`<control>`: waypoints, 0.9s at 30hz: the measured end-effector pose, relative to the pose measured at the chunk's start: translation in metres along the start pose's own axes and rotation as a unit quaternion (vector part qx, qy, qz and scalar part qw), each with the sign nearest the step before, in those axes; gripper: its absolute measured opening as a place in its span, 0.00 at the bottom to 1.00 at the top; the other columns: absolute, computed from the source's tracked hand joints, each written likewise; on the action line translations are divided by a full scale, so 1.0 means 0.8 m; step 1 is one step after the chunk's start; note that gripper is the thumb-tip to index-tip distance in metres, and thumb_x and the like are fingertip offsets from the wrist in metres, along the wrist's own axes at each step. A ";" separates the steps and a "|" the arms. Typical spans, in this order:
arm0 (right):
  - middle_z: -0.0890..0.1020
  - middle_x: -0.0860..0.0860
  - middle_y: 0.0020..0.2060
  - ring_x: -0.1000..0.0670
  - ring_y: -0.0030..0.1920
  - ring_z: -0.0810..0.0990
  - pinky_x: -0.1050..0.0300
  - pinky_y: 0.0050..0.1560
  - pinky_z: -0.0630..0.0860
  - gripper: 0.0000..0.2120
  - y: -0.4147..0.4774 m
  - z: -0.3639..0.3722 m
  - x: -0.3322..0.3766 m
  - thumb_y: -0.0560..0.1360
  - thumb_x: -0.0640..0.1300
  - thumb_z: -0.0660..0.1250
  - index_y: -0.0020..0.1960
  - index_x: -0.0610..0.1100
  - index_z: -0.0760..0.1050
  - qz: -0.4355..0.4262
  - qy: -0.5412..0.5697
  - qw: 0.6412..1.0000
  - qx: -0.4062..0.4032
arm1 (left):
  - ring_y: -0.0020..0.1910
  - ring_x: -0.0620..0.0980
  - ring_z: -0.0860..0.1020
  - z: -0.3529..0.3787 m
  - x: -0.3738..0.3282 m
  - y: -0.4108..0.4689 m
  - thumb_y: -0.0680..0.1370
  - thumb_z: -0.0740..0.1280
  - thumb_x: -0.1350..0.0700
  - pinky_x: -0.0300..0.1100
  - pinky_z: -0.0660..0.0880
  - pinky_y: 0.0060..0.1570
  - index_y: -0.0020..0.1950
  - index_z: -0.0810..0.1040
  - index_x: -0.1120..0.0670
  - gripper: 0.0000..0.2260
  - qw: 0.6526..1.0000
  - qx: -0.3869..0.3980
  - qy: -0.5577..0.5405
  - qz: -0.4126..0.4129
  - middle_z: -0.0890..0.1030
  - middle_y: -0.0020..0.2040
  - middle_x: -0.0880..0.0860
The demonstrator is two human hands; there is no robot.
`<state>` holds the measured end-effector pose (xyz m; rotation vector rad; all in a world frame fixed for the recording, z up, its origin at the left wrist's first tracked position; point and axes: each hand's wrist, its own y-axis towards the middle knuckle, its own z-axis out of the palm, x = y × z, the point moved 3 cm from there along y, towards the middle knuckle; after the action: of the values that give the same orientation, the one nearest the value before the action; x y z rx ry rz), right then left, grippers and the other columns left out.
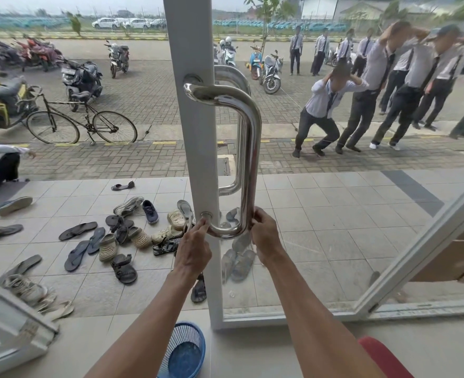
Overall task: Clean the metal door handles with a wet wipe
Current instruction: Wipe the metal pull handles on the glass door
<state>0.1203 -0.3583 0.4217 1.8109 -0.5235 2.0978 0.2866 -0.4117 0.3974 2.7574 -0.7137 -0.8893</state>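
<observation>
A polished metal door handle (248,137) shaped like a tall D is fixed to the white frame (198,148) of a glass door. A second handle (237,170) shows behind the glass on the outer side. My left hand (194,248) pinches the lower end of the near handle, close to its round mount on the frame. My right hand (263,234) grips the lower bend of the same handle from the right. No wipe is visible in either hand; the fingers hide whatever lies under them.
A blue mesh basket (184,350) sits on the floor below my arms. Something red (383,356) is at the lower right. Several sandals and shoes (132,233) lie outside on the tiles. Another open glass door (422,252) slants at right. People stand outside beyond the glass.
</observation>
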 end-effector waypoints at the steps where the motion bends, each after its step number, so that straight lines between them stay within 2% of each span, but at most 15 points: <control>1: 0.83 0.36 0.55 0.37 0.57 0.81 0.44 0.58 0.78 0.23 0.004 0.001 0.012 0.75 0.23 0.52 0.62 0.35 0.78 -0.016 0.020 1.000 -0.002 | 0.74 0.53 0.69 0.000 0.000 0.000 0.73 0.56 0.73 0.42 0.64 0.75 0.74 0.68 0.62 0.28 1.000 -0.002 -0.002 -0.002 0.70 0.74 0.56; 4: 0.82 0.30 0.52 0.30 0.57 0.81 0.34 0.62 0.77 0.29 0.008 0.007 0.031 0.67 0.19 0.49 0.62 0.32 0.77 -0.060 0.041 0.997 0.002 | 0.74 0.52 0.70 0.002 0.001 0.000 0.73 0.56 0.74 0.39 0.62 0.75 0.74 0.69 0.62 0.29 1.000 -0.008 -0.007 -0.010 0.71 0.74 0.56; 6: 0.83 0.32 0.52 0.33 0.57 0.81 0.36 0.62 0.78 0.29 -0.002 0.009 0.022 0.67 0.20 0.50 0.62 0.32 0.77 -0.077 0.005 0.997 -0.019 | 0.74 0.52 0.69 0.003 0.000 -0.001 0.73 0.56 0.74 0.39 0.63 0.75 0.74 0.69 0.62 0.29 1.000 -0.008 -0.009 -0.014 0.70 0.74 0.56; 10: 0.85 0.43 0.56 0.45 0.61 0.82 0.46 0.66 0.76 0.27 -0.023 -0.001 -0.022 0.72 0.22 0.56 0.65 0.38 0.78 -0.117 -0.143 0.979 -0.082 | 0.74 0.52 0.69 0.003 0.000 0.000 0.73 0.56 0.73 0.41 0.64 0.75 0.74 0.69 0.63 0.29 1.000 0.000 -0.005 -0.011 0.70 0.74 0.56; 12: 0.86 0.45 0.53 0.48 0.56 0.85 0.55 0.59 0.80 0.20 -0.035 -0.007 -0.030 0.77 0.28 0.62 0.65 0.41 0.79 -0.174 -0.216 0.950 -0.144 | 0.73 0.54 0.71 0.002 0.000 0.001 0.72 0.57 0.74 0.42 0.66 0.74 0.74 0.70 0.63 0.29 1.000 0.002 -0.004 -0.009 0.70 0.74 0.56; 14: 0.88 0.48 0.50 0.53 0.52 0.86 0.65 0.52 0.81 0.11 -0.043 -0.010 -0.025 0.81 0.39 0.67 0.61 0.42 0.83 -0.242 -0.220 0.925 -0.191 | 0.70 0.56 0.74 0.001 -0.001 0.001 0.71 0.57 0.74 0.45 0.70 0.71 0.72 0.72 0.63 0.29 1.000 -0.001 -0.003 -0.006 0.72 0.73 0.55; 17: 0.87 0.49 0.51 0.61 0.51 0.85 0.71 0.48 0.80 0.14 -0.042 -0.007 -0.006 0.77 0.47 0.72 0.59 0.41 0.84 -0.293 -0.178 0.917 -0.203 | 0.66 0.58 0.77 0.001 -0.001 0.000 0.70 0.57 0.75 0.48 0.73 0.68 0.70 0.73 0.64 0.28 1.000 -0.005 -0.002 -0.002 0.74 0.72 0.55; 20: 0.86 0.50 0.53 0.59 0.51 0.85 0.69 0.47 0.81 0.19 -0.036 0.001 0.007 0.78 0.52 0.71 0.62 0.40 0.82 -0.316 -0.181 0.911 -0.196 | 0.64 0.59 0.78 0.001 0.001 0.000 0.70 0.58 0.75 0.47 0.73 0.67 0.69 0.74 0.64 0.28 1.000 -0.011 0.001 -0.001 0.75 0.71 0.56; 23: 0.86 0.48 0.53 0.54 0.50 0.86 0.69 0.47 0.81 0.18 -0.041 0.002 -0.004 0.81 0.49 0.61 0.61 0.40 0.82 -0.334 -0.184 0.898 -0.218 | 0.64 0.59 0.78 0.001 0.001 0.000 0.69 0.58 0.76 0.46 0.73 0.67 0.69 0.74 0.65 0.28 1.000 -0.013 0.000 -0.001 0.76 0.70 0.56; 25: 0.86 0.47 0.54 0.51 0.54 0.86 0.56 0.51 0.84 0.19 -0.047 -0.001 -0.022 0.81 0.47 0.57 0.57 0.40 0.83 -0.320 -0.189 0.898 -0.236 | 0.64 0.59 0.78 0.001 0.001 0.001 0.70 0.58 0.76 0.45 0.72 0.67 0.69 0.74 0.64 0.28 1.000 -0.013 0.000 -0.002 0.76 0.70 0.55; 27: 0.82 0.44 0.63 0.45 0.65 0.81 0.43 0.61 0.80 0.17 -0.052 0.004 -0.042 0.82 0.44 0.58 0.61 0.39 0.81 -0.326 -0.258 0.883 -0.218 | 0.66 0.59 0.77 0.001 0.002 0.002 0.70 0.58 0.75 0.46 0.71 0.69 0.70 0.74 0.64 0.28 1.000 -0.010 -0.001 -0.003 0.75 0.71 0.55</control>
<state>0.1478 -0.3232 0.3917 1.8962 -0.3833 0.9620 0.2865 -0.4141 0.3960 2.7431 -0.6927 -0.8960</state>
